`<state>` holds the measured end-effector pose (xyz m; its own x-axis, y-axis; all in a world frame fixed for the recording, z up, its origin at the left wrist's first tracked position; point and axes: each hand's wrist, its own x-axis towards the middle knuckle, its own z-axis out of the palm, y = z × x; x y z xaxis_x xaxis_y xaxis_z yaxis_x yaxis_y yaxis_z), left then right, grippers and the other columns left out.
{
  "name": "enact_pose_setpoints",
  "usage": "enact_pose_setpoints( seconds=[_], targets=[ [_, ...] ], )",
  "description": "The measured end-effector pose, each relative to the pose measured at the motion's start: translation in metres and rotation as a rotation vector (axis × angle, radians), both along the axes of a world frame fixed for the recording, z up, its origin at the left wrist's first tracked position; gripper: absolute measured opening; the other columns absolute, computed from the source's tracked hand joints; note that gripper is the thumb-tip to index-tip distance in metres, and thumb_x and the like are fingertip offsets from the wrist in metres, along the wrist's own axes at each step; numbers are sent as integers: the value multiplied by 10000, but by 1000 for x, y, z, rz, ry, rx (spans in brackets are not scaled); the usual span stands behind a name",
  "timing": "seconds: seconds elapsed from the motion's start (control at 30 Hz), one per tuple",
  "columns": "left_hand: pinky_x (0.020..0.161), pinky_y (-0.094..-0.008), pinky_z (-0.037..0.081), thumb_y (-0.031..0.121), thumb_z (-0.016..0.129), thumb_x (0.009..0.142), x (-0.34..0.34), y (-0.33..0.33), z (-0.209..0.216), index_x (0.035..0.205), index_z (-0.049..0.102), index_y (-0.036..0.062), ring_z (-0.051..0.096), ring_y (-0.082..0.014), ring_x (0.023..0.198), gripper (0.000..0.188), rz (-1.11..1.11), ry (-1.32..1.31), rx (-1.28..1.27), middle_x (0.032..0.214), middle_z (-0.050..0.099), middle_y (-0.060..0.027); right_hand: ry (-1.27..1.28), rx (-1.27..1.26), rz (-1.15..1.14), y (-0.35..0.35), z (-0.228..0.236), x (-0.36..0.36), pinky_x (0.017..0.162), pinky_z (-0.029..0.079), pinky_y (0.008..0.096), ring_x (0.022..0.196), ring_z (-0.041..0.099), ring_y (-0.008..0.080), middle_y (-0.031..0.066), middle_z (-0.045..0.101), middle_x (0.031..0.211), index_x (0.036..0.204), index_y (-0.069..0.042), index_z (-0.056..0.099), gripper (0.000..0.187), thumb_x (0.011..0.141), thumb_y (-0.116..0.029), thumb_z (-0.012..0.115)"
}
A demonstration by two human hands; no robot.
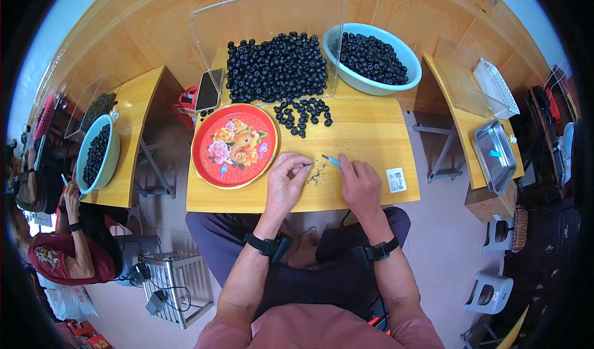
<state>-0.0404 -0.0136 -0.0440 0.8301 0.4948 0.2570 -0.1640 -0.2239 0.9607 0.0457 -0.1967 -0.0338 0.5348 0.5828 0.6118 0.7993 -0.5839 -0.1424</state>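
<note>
My left hand (288, 181) is closed in a pinch over the front of the yellow table (365, 139). A small black piece (306, 165) sticks out between its thumb and finger, mostly hidden. Just to the right, my right hand (361, 185) grips a small blue-handled knife (334, 161), its blade pointing left toward the black piece but apart from it. Dark shavings (317, 174) lie on the wood between the hands. Beyond them is a loose cluster of black round parts with holes (302, 117). A red flowered tray (207, 154) sits beside my left hand.
A big pile of black parts (275, 68) lies before a clear plastic guard (266, 9). A light-blue basin (416, 77) of them stands back right; a phone (209, 90) lies back left. Another person (74, 250) works at the left. A white label (396, 180) is near the table's right edge.
</note>
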Motion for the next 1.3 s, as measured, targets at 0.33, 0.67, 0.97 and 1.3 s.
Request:
enact_pose_setpoints(
  seconds=[0.33,0.67,0.97,1.3],
  targets=[
    [815,-246,556,-76,742,897,3,-4,-3,1199,644,-17,659,-101,893,323,-28,86,-133,1027,678,-63,-77,-28,91,3,-3,-8,554,506,347,647,620,200,40,528,729,1181,-66,693,338,847,-117,677],
    [852,-242,552,-89,740,896,2,-5,-3,1211,633,-21,648,-96,921,340,-54,104,-101,1048,669,-55,-60,-89,104,2,1,-10,540,510,338,642,621,186,36,527,726,1178,-57,693,327,857,-118,668],
    [864,-244,557,-87,737,903,1,-5,-2,1217,631,-18,657,-97,942,338,-60,126,-88,1052,666,-55,-41,-78,108,3,1,-11,547,518,333,648,630,182,36,531,732,1173,-51,696,308,876,-126,661],
    [846,-262,572,-77,769,873,2,-4,-8,1174,669,-16,671,-112,921,322,-52,84,-125,1045,689,-70,-50,-94,108,3,3,-11,544,515,335,643,629,183,37,530,735,1176,-56,694,317,868,-127,671]
  ],
)
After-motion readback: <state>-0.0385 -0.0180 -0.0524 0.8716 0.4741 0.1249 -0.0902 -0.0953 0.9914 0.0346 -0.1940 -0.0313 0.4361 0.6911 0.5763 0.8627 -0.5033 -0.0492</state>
